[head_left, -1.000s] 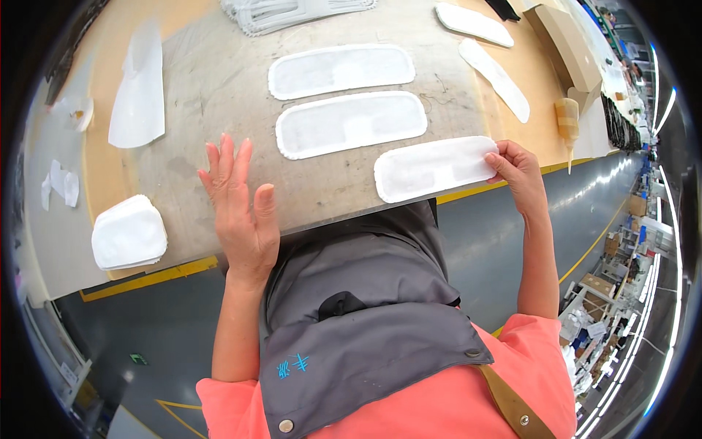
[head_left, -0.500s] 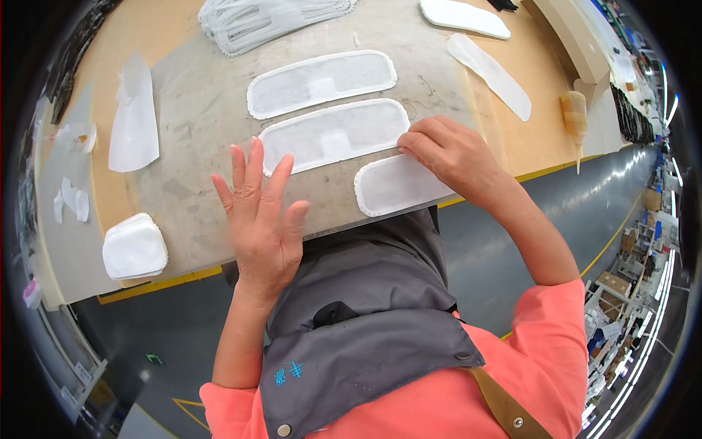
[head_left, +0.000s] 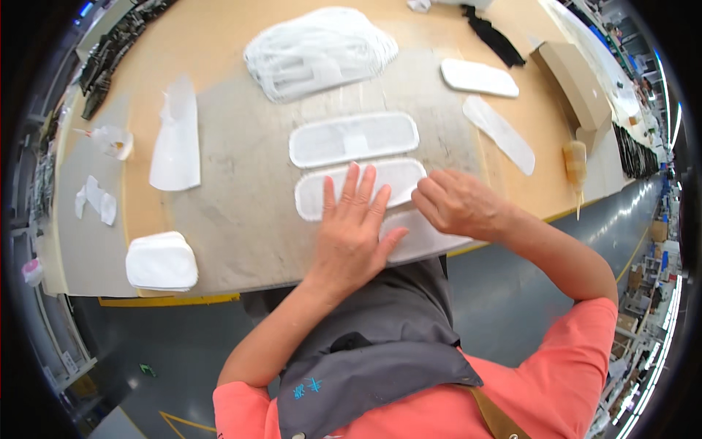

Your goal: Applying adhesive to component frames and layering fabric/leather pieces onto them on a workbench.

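Note:
Two long white rounded fabric pieces lie one behind the other on the grey work sheet. The far fabric piece [head_left: 395,137] has a raised rim and a paler square patch at its middle. Over the nearer fabric piece [head_left: 311,196] my left hand [head_left: 352,238] rests flat, fingers spread. My right hand [head_left: 455,201] is closed at that piece's right end, its fingers curled in; whatever is in them is hidden. A third white piece [head_left: 424,235] lies by the table's near edge, partly under both hands.
At the back is a heap of white fabric pieces [head_left: 322,55]. A stack of small white pads [head_left: 161,261] sits near left, a white sheet [head_left: 175,146] beyond it. To the right are a thick white pad [head_left: 479,78], an amber squeeze bottle [head_left: 575,164] and a cardboard piece [head_left: 574,88].
My left hand has moved right and down from the air onto the nearer fabric piece. My right hand stays by its right end, fingers more curled. The whole view has shifted.

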A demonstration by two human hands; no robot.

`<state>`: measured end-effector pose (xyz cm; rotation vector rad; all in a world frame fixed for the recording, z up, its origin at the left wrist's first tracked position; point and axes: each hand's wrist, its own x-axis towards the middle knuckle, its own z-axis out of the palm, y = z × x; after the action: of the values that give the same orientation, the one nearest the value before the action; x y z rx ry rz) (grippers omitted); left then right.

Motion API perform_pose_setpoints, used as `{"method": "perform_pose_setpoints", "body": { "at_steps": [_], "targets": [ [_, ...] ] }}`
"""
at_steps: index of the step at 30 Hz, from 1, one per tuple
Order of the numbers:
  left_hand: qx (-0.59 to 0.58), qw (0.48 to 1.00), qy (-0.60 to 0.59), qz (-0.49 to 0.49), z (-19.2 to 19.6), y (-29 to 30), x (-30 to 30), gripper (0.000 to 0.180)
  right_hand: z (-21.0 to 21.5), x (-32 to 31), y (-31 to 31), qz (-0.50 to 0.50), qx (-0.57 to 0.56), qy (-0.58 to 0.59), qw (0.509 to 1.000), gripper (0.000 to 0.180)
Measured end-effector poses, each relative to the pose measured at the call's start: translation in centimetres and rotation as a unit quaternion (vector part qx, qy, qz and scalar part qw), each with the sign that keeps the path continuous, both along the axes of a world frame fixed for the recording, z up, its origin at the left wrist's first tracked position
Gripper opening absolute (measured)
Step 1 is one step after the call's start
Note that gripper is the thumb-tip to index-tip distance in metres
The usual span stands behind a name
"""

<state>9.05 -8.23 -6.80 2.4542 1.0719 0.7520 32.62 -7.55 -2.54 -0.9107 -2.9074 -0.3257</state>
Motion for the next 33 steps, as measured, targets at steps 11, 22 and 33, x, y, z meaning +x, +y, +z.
{"method": "perform_pose_setpoints", "body": {
  "at_steps": [11, 22, 33],
  "targets": [
    [0.034, 0.998, -0.050, 0.032, -1.9, 1.6, 3.2, 0.050, 1.7, 1.0, 0.9, -0.425, -0.440, 0.417, 0.673, 0.041],
    [-0.012, 0.986, -0.086, 0.142, -1.1, 1.5, -7.6, 0.049, 1.0, -3.9, 0.3, -0.413, -0.303, 0.305, 0.803, 0.017],
    [-0.137, 0.890, -0.402, 0.166, -0.4, 1.3, -8.6, 0.048, 11.2, -9.6, -2.3, -0.271, -0.075, 0.334, 0.900, 0.017]
  ]
}}
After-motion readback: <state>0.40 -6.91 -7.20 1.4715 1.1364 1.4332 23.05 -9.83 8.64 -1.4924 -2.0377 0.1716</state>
